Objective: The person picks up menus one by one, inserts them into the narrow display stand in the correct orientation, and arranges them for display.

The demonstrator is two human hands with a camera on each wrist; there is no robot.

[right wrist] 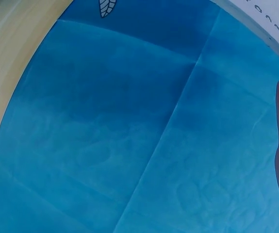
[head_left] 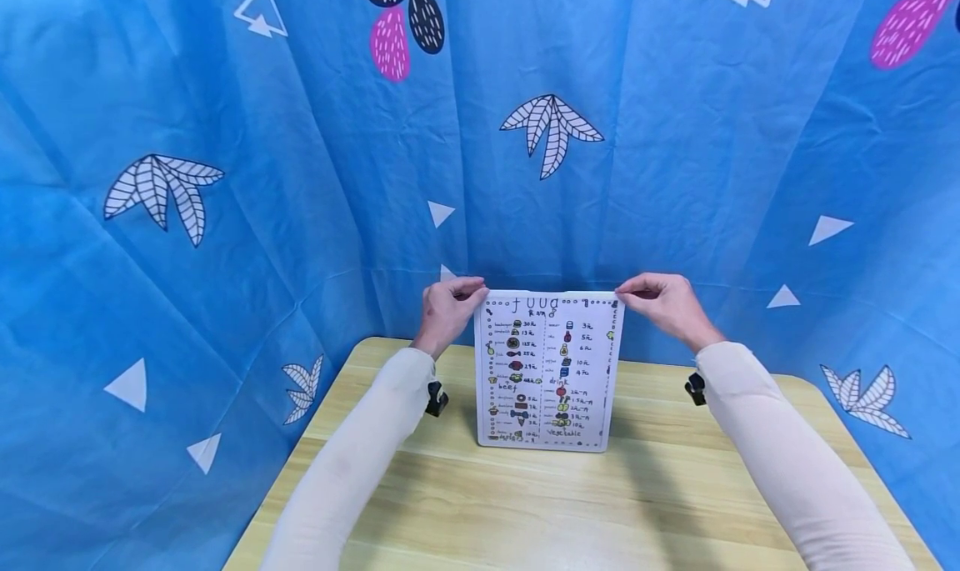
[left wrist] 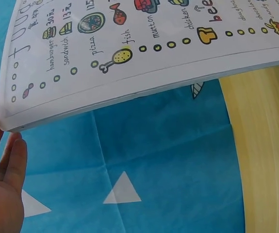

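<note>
Blue patterned cloth [head_left: 300, 221] behind counter [head_left: 525, 504]; left hand [head_left: 447, 311] and right hand [head_left: 663, 303] each pinch the menu board [head_left: 546, 371] by a top corner; light grip risks toppling.

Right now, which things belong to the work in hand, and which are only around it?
In the work:
menu board, upright, pinched at its top corners
left hand
right hand

Only around:
wooden table
blue patterned cloth

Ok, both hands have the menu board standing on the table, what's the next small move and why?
Probably tip the menu board gently back and lower it flat. It stands upright on its bottom edge on the table, and only the left hand and right hand pinching its top corners seem to steady it; let go, it could fall.
</note>
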